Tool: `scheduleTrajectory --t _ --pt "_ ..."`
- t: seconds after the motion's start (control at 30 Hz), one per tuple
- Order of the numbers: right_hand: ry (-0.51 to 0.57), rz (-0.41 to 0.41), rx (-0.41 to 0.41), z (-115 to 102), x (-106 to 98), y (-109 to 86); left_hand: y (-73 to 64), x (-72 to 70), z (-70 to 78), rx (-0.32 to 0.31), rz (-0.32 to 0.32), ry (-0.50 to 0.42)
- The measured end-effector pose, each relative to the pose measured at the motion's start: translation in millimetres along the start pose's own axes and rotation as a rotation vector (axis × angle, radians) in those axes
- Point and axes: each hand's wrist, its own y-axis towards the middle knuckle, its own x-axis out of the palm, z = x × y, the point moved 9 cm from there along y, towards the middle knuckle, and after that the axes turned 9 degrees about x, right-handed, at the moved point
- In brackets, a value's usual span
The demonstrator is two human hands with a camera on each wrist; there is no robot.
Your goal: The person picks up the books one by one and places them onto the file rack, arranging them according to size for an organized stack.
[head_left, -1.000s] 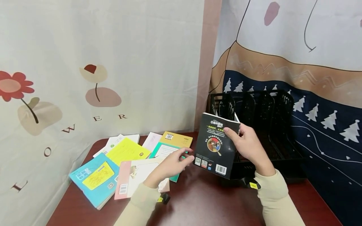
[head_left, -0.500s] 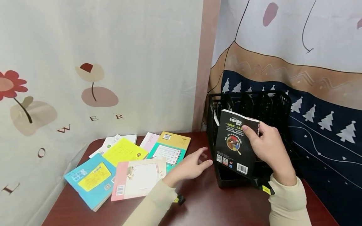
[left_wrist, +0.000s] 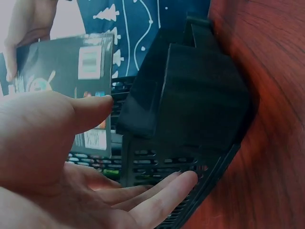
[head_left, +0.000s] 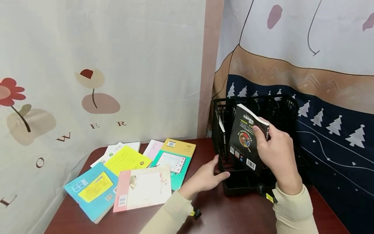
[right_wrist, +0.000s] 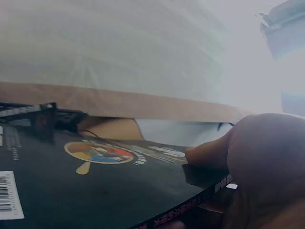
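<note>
My right hand (head_left: 276,148) grips a black book (head_left: 243,139) by its upper right edge, thumb over the back cover. The book is tilted, above and partly inside a black file rack (head_left: 238,182). In the right wrist view the book's cover (right_wrist: 143,186) runs away from the thumb. Another dark book (head_left: 221,130) stands in the rack's leftmost compartment. My left hand (head_left: 205,178) is at the rack's front left corner, fingers extended along its outer side. The left wrist view has those fingers (left_wrist: 164,198) against the slotted side wall; whether the thumb touches the rack cannot be told.
Several books lie overlapping on the left of the brown table (head_left: 228,214): a blue one (head_left: 90,191), a yellow one (head_left: 127,159), a pink-and-white one (head_left: 143,188) and a green-and-tan one (head_left: 175,162). Printed curtains (head_left: 146,65) hang behind the table.
The black book has moved right, over the rack, and turned more edge-on in my right hand. My left hand has moved right from near the book to the rack's left side.
</note>
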Motion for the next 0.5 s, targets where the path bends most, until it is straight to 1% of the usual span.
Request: scheduleTrajectory --t 0.1,0.17,0.33,0.4,0.5 --pt "0.01 0.039 -0.045 -7.4 8.2 -0.1 5.1 2.7 0.0 -0.01 0.009 0.023" --pt "0.012 0.047 -0.078 -12.2 16.1 -0.2 7.4 4.2 -0.9 -0.028 0.011 0.02" --pt "0.018 0.02 -0.116 -16.0 37.5 -0.6 7.6 8.0 -4.4 -0.053 0.001 0.012" --pt "0.019 0.011 -0.115 -14.1 43.6 -0.4 7.3 10.7 -5.4 -0.05 -0.007 0.016" --pt "0.023 -0.003 -0.115 -14.1 53.1 1.3 6.8 11.0 -6.8 -0.047 -0.008 0.022"
